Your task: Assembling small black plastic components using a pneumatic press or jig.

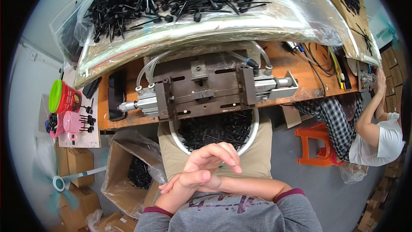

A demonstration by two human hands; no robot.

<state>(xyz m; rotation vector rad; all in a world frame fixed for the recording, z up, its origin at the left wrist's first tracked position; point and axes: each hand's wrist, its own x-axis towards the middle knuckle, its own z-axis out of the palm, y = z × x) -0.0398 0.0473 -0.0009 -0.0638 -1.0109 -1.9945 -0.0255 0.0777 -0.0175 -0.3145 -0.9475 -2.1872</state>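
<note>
Your left hand (212, 161) was lifted in front of your chest with the fingers stretched out and loosely open, holding nothing, and your right hand (180, 184) lay under the left wrist, crossing it; whether its fingers were closed I could not tell, because the left arm covered them. Just above the hands, on your lap, sat a round white basin (253, 135) full of small black plastic parts (214, 129). Beyond it a metal press fixture (201, 88) with air cylinders was mounted on the orange workbench (296, 66). A clear bag of black parts (171, 0) lay across the bench top. At the right, another person (373, 133) sat by an orange stool (315, 144).
</note>
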